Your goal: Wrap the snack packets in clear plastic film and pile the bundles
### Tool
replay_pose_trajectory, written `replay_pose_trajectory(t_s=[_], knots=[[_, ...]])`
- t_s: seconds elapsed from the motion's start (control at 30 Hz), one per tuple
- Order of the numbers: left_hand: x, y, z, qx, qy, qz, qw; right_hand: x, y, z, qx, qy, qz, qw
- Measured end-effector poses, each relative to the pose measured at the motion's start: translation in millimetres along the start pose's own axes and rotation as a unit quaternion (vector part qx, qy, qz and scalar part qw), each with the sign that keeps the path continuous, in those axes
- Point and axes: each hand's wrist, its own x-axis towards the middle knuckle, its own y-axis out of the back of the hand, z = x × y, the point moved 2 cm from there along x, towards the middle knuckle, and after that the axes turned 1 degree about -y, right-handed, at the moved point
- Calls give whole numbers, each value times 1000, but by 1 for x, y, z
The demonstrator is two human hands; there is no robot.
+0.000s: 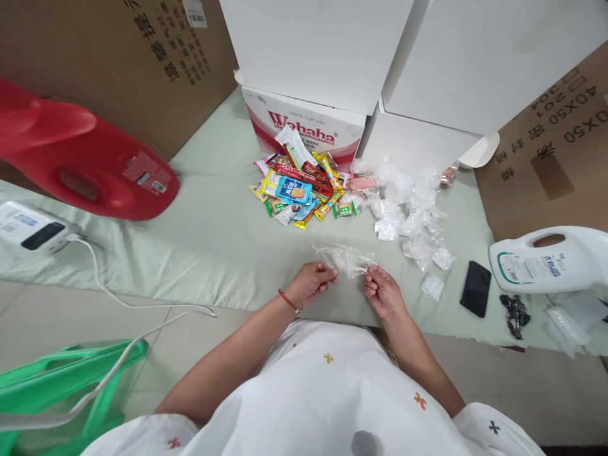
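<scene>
A crinkled clear plastic bag (349, 259) is stretched between my two hands, just above the pale green cloth. My left hand (311, 282), with a red cord bracelet on the wrist, pinches its left end. At the opposite end, the fingertips of my right hand (382, 291) are closed on the plastic. Beyond my hands lies a heap of wrapped snacks (304, 183) in mixed colours. To the right of that heap is a spread of clear plastic bundles (413, 202), with one small folded piece (432, 287) lying nearer to me.
White boxes (323, 50) are stacked at the back on a Wahaha carton (304, 126). A red jug (95, 158) lies at left near a white device (33, 227) with a cable. On the right are a phone (475, 289), keys (514, 315) and a white detergent bottle (551, 259). Brown cartons (551, 158) flank both sides.
</scene>
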Motion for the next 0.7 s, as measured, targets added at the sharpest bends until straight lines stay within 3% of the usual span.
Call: replay_pose_trajectory(t_s=[0.13, 0.27, 0.43, 0.6, 0.7], knots=[[-4, 2, 4, 35, 9, -87, 996, -2, 26, -18, 4, 34, 32, 999], [-16, 23, 9, 80, 31, -131, 988, -5, 54, -40, -49, 43, 40, 997], [-31, 46, 18, 94, -14, -107, 990, -6, 65, -46, -142, 109, 73, 981], [-45, 44, 21, 73, -54, -119, 989, -1, 58, -32, -130, 102, 110, 980], [-52, 45, 27, 46, -107, -69, 991, -4, 59, -37, -226, 99, 57, 967]])
